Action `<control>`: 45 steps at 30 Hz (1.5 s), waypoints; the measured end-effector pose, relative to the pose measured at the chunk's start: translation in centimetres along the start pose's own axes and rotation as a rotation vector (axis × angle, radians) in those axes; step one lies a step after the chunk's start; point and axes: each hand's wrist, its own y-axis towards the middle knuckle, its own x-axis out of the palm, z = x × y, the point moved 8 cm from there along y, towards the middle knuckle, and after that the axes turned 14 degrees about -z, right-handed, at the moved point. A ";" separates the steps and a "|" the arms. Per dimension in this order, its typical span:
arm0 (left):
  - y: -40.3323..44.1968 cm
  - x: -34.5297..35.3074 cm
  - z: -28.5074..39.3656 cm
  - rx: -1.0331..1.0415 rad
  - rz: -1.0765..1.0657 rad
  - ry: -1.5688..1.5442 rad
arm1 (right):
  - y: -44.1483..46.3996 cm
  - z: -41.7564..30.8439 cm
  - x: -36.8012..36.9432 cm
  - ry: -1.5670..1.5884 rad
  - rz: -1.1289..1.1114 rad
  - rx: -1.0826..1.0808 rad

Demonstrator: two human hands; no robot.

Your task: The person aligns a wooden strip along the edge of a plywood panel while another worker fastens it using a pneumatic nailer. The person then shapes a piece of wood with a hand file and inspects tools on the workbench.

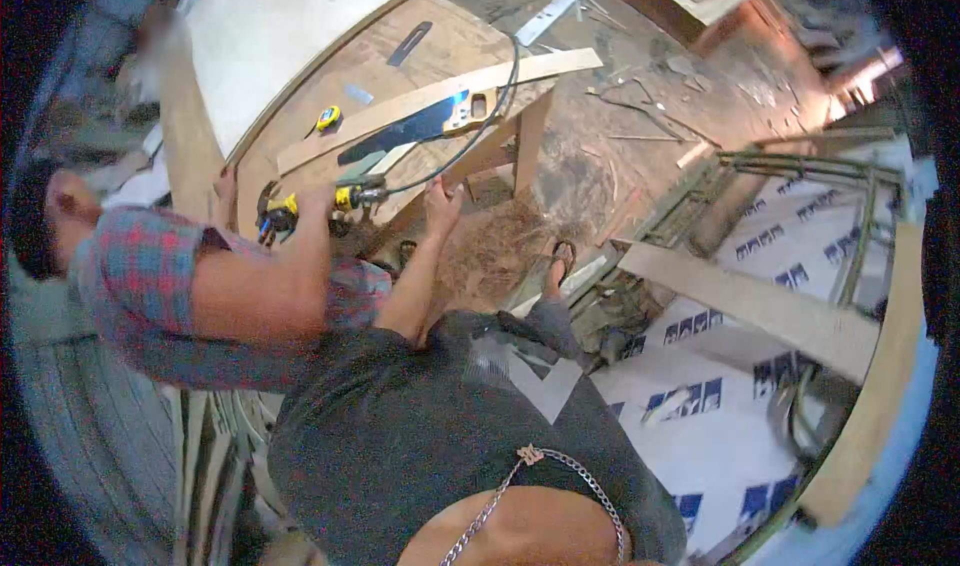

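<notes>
Left fingers [452,199] curl at brown board's near end [492,148].

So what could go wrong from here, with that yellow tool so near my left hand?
The yellow tool, in the co-worker's hand, has its front end toward your left hand, so a slip might hurt you. The cord runs close by the saw and could snag on it. Your right foot is in an open sandal, so anything dropped might injure your toes.

Debris-strewn floor [575,181], warm light [878,69] upper right
</notes>
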 end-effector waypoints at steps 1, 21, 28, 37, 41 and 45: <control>0.1 -0.2 0.1 -0.100 -0.039 0.032 | 1.6 0.5 -0.8 -0.079 -0.052 -0.002; 7.1 -5.6 -0.1 -0.588 0.189 0.235 | 40.4 -56.4 -33.4 -0.199 -0.057 -0.659; 5.0 -6.9 1.2 -0.780 0.405 0.161 | 31.0 -73.2 -19.9 -0.485 -0.185 -1.075; 5.0 -8.0 -0.2 -0.763 0.398 0.151 | 34.4 -79.0 -12.8 -1.167 -0.474 -0.902; 5.1 -8.4 -0.9 -0.764 0.337 0.140 | 34.5 -80.6 -13.1 -1.061 -0.654 -0.917; 5.4 -9.1 -0.9 -0.729 0.307 0.120 | 33.5 -83.7 -15.5 -0.952 -0.596 -1.071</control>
